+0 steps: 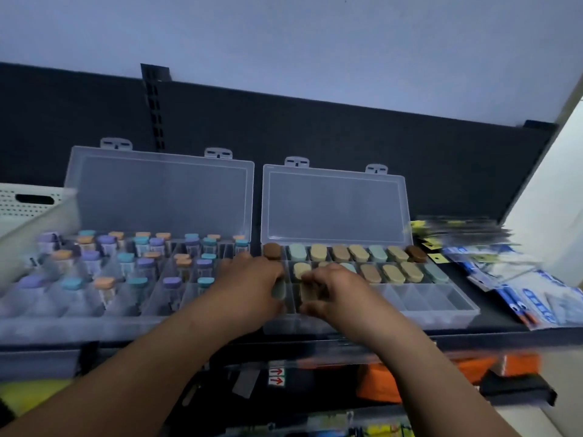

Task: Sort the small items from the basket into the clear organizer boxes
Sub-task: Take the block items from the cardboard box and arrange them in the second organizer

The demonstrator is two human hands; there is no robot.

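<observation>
Two clear organizer boxes stand open on a dark shelf. The left box (pixel 132 313) holds several small vials with purple, teal and orange caps. The right box (pixel 441 305) holds oval pieces in tan, pale green and brown in its two back rows. My left hand (pixel 249 279) holds a grey-green oval piece (pixel 279 291) over the front-left compartment of the right box. Beside it, my right hand (pixel 334 290) pinches a tan oval piece (pixel 307 293) in the neighbouring compartment. A white perforated basket (pixel 31 206) sits at the far left, blurred.
Blue and white packets (pixel 520 285) and yellow-tagged cards (pixel 457 230) lie to the right of the boxes. Both lids (pixel 334 206) stand up against the dark back panel. Orange and black goods (pixel 473 376) fill the shelf below.
</observation>
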